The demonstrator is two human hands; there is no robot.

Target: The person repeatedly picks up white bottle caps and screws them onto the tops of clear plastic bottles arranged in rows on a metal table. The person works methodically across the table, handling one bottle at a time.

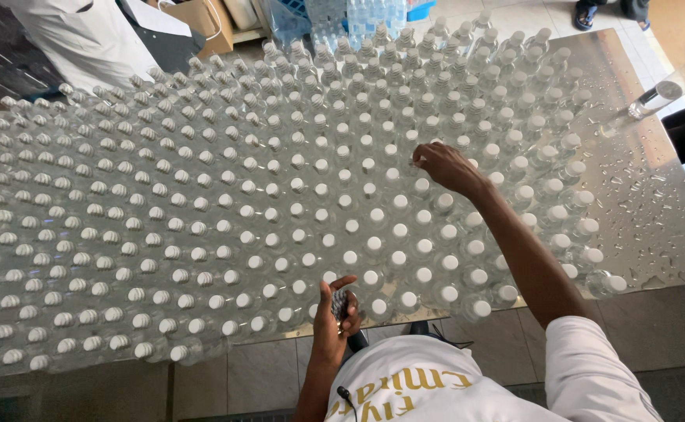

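- Clear plastic bottles (280, 195) with white caps stand upright, packed cap to cap, across almost all of a shiny steel table (647, 211) below you.
- Your right hand (446, 166) reaches out over the middle of the crowd, fingers curled down and pinched at the white cap of one bottle (419, 162); whether they grip it tightly cannot be told.
- Your left hand (333, 312) hovers at the near edge of the table, close to your chest, fingers loosely bent around a small dark object (341, 305) held in the palm; what that object is cannot be made out.
- Bare, wet metal shows only along the right side of the table, dotted with water drops.
- One more bottle (659, 92) lies on its side at the far right edge, apart from the rest.
- At the top left, a person in a white shirt (84, 39) stands beyond the table.
- Pale floor tiles (272, 371) show beneath the near edge.
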